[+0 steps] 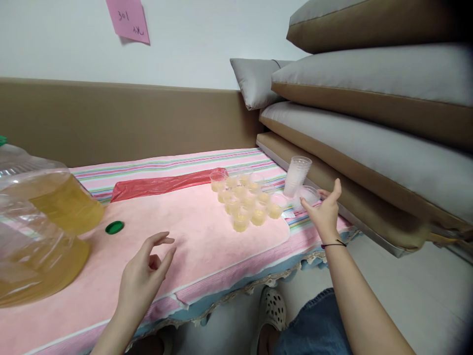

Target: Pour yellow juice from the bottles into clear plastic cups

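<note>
My right hand point(325, 209) reaches to the right end of the pink mat, thumb and fingers apart, beside some clear round plastic lids point(308, 195). Whether its fingers touch the lids I cannot tell. Just behind them a tilted stack of clear plastic cups point(296, 176) stands. Over the front of the mat is my left hand point(146, 268), fingers bent, thumb apart from them, holding nothing. Between the hands and farther back, several clear cups of pale yellow liquid point(241, 219) stand close together. A green cap point(114, 227) lies left of my left hand.
Large clear jugs of yellow liquid point(70, 207) stand at the left. A red plastic bag point(162, 183) lies along the mat's back edge point(185, 217). Stacked cushions point(369, 74) rise at the right, and a pink note point(129, 19) is on the wall.
</note>
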